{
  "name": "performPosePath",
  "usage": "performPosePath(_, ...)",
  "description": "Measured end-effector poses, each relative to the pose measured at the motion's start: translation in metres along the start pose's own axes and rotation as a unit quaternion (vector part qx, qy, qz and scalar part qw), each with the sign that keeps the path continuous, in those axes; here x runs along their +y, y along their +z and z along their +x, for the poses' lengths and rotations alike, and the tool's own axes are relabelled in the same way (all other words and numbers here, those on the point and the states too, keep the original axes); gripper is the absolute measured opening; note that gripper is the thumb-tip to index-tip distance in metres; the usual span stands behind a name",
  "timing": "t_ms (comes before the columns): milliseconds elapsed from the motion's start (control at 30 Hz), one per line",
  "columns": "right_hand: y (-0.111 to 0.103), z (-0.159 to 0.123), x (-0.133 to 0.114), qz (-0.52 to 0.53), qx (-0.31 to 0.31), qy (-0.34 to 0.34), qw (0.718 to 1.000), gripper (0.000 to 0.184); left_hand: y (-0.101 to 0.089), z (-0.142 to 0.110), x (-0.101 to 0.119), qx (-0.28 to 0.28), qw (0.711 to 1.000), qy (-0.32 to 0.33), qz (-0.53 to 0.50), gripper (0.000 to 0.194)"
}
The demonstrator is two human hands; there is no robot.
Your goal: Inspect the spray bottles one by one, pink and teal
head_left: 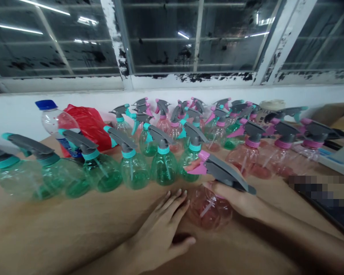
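A clear pink spray bottle (210, 212) with a grey and pink trigger head stands tilted on the wooden table in front of me. My right hand (236, 196) is wrapped round its neck, just under the head, with a fingertip showing by the pink trigger. My left hand (163, 227) lies flat on the table to the left of this bottle, fingers stretched out and holding nothing. Just beyond my hands runs a row of green spray bottles (164, 168) with turquoise collars. To the right stand several pink spray bottles (246, 152).
More spray bottles (174, 131) crowd along the white wall. A blue-capped plastic bottle (57, 118) and a red plastic bag (87, 124) are at the back left. On the right lie a dark flat object (312, 194), partly blurred out, and a blue-and-white item (339, 158).
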State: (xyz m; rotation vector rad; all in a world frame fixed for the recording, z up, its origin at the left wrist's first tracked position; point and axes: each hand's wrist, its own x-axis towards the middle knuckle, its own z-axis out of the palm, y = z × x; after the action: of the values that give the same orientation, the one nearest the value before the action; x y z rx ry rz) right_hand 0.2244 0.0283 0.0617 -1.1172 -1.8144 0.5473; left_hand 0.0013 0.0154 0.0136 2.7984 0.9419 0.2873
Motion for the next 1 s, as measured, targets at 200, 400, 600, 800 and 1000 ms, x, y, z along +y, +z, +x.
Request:
performPosePath(200, -0.002, -0.001, -0.007, 0.061, -0.025, 0.037, 0.997, 0.021, -0.002, 0.001, 0.000, -0.012, 1.000, -0.004, 0.002, 0.064)
performPosePath(400, -0.004, 0.002, -0.015, 0.077, -0.040, 0.047, 0.995, 0.021, 0.000, 0.000, -0.001, 0.001, 1.000, -0.007, -0.017, 0.061)
performPosePath(600, -0.003, 0.000, -0.010, 0.091, -0.015, 0.066, 0.994, 0.018, 0.003, 0.000, -0.001, 0.016, 1.000, -0.003, -0.023, 0.062)
performPosePath(800, -0.002, -0.001, -0.007, 0.078, -0.014, 0.065, 0.995, 0.024, 0.001, 0.002, 0.000, 0.000, 1.000, -0.010, -0.005, 0.061)
performPosePath(1000, -0.002, -0.002, -0.004, 0.094, -0.057, 0.058, 0.992, 0.027, 0.003, 0.001, -0.001, 0.002, 1.000, -0.010, -0.007, 0.061)
